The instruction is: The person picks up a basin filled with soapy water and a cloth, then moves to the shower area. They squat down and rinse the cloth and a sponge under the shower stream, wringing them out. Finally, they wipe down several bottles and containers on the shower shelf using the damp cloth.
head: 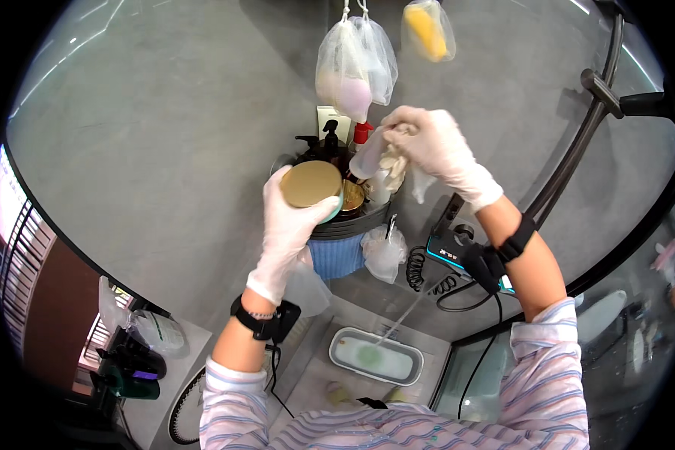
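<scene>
My left hand (292, 219), in a white glove, grips a round jar with a gold lid (311, 184) and a teal body. It holds the jar just in front of a dark corner shelf (353, 226). Also gloved, my right hand (427, 143) is raised over the shelf's right side, fingers pinched on a crumpled cream-coloured item (394, 167). A translucent flap (367, 157) hangs beside it; what it belongs to is unclear. Dark pump bottles (330, 147), a red-topped pump bottle (362, 133) and another gold-lidded jar (352, 196) crowd the shelf.
Mesh bags (349, 73) hang above the shelf, near a clear bag with a yellow item (432, 31). A blue cloth (337, 256) and a plastic bag (385, 253) hang below. Water (402, 315) runs into a grey-rimmed basin (337, 360). A shower control (447, 250) is at right.
</scene>
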Demonstrator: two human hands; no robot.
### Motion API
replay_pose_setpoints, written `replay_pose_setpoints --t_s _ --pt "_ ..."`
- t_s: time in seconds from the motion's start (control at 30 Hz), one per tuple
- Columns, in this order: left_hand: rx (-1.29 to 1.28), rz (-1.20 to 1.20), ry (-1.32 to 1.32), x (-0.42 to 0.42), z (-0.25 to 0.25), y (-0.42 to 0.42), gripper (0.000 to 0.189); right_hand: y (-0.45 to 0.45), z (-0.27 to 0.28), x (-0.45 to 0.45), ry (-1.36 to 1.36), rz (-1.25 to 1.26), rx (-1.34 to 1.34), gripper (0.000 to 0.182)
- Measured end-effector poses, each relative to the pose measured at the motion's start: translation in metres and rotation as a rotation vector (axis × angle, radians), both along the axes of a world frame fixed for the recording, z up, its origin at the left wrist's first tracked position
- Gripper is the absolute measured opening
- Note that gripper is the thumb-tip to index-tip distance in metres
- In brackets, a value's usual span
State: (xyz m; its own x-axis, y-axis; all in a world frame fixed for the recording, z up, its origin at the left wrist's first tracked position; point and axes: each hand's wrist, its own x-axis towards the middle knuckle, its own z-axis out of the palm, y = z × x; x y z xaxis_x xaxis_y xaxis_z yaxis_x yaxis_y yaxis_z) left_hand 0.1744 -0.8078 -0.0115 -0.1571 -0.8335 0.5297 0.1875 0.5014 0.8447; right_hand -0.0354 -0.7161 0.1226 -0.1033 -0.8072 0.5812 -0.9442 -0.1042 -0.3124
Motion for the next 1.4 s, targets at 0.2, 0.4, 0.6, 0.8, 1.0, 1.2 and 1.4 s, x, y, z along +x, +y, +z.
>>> replay_pose_setpoints --t_s 0.2,0.4,0.6,0.8,1.0,1.2,1.4 --pt "-0.358 0.259 -0.634 -0.069 0.019 -0.017 0.05 0.037 0.017 -0.021 -0.199 0.036 -0.124 0.015" --pt "-0.429 0.31 -0.7 -0.078 0.0 -0.014 0.072 0.027 0.02 -0.024 -0.108 0.082 -0.145 0.018" --pt "-0.401 0.266 -0.744 -0.063 -0.002 -0.011 0.069 -0.013 0.025 -0.005 0.043 0.022 -0.015 0.025" --pt "-0.38 0.22 -0.664 -0.061 -0.011 -0.017 0.065 -0.058 0.026 0.003 0.109 0.012 0.132 0.03" --pt "-0.344 0.188 -0.625 -0.042 -0.008 -0.008 0.06 -0.057 0.034 0.003 0.081 0.043 0.211 0.034" --pt "-0.39 0.201 -0.601 -0.042 -0.009 -0.011 0.057 -0.04 0.029 -0.004 0.118 0.002 0.23 0.034" --pt "-0.382 0.156 -0.27 -0.044 -0.008 0.022 0.039 0.023 -0.002 -0.038 -0.166 0.088 0.075 0.042"
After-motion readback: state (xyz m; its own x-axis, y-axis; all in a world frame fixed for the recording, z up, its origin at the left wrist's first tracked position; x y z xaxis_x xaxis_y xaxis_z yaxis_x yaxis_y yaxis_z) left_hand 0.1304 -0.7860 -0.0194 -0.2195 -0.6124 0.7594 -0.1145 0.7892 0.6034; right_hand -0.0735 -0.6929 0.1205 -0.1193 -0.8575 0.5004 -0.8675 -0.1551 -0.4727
